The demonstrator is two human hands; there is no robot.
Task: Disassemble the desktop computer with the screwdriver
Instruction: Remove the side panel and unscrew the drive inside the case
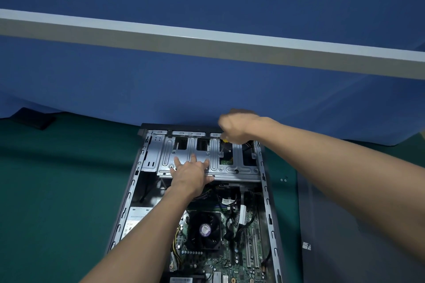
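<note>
Surface: green mat [57, 190] on the table, with a blue partition [207, 89] standing behind it.
Computer: the desktop computer [268, 202] lies on its side on the mat in front of me, open side up, its far end against the partition.
Screwdriver: my screwdriver [224, 141] shows a bit of yellow handle under my fist; its shaft points down at the drive cage [230, 169] at the case's far end.
Right hand: my right hand [239, 127] is clenched around the screwdriver handle, above the cage's far right part.
Left hand: my left hand [189, 173] lies flat on the cage, fingers spread and straight, pressing on the metal and holding nothing.
Inside the case: a black fan [204, 230] sits on the motherboard [213, 264], nearer me than the cage; the power supply [135, 218] is on the left.
Around: a grey panel [345, 225] lies on the mat to the right of the case, two small screws [283, 179] between them; a dark flat object [34, 119] rests far left.
Background: a pale grey rail [207, 41] crosses the partition.
</note>
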